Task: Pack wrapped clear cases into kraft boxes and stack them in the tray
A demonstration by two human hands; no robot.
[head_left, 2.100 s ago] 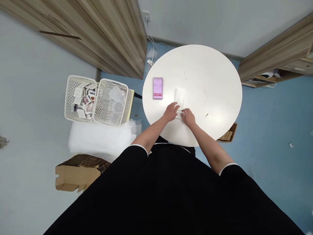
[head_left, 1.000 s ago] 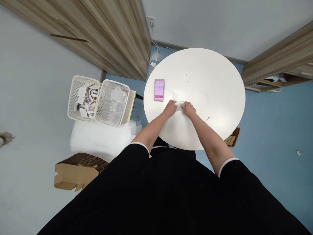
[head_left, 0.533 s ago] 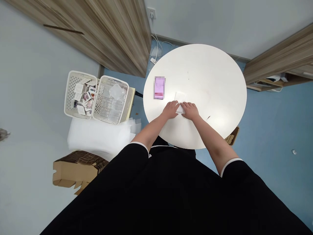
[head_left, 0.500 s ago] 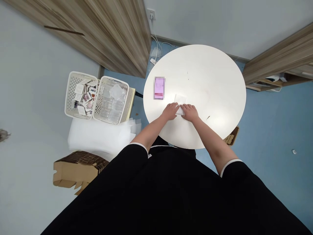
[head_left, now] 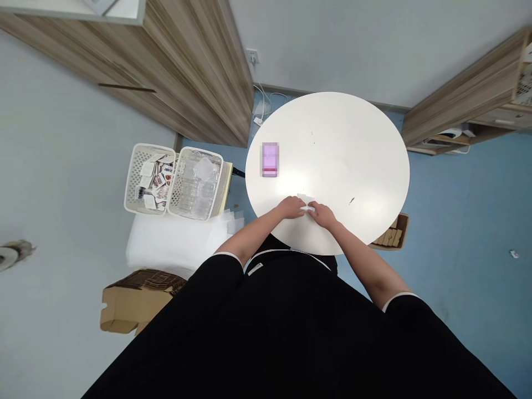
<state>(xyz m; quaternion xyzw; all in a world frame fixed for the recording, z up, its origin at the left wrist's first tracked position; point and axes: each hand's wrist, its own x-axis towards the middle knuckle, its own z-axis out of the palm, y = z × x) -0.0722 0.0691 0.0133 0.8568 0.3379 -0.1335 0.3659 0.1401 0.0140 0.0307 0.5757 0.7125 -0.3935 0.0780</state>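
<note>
Near the front of the round white table (head_left: pixel 353 144), a small folded white sheet (head_left: pixel 306 198) is between my hands; whether it is paper or foam I cannot tell. My left hand (head_left: pixel 292 207) pinches its left side with closed fingers. From the other side, my right hand (head_left: pixel 323 215) grips it between thumb and fingers. The fingers partly cover the sheet, and anything inside its fold is hidden. A blurred-out pink rectangular item (head_left: pixel 270 160) lies farther left on the table, apart from both hands.
To the left stand a white basket of printed cards (head_left: pixel 129 191) and another of clear plastic containers (head_left: pixel 173 194). A stack of white sheets (head_left: pixel 166 238) and flattened cardboard boxes (head_left: pixel 128 307) lie nearer me. A box of brown cartons (head_left: pixel 401 233) sits beyond the table's right edge.
Both hands have drawn nearer my body with the white sheet. Their fingers lay flatter on it before and now pinch its near part. The camera view has tilted, shifting the whole scene.
</note>
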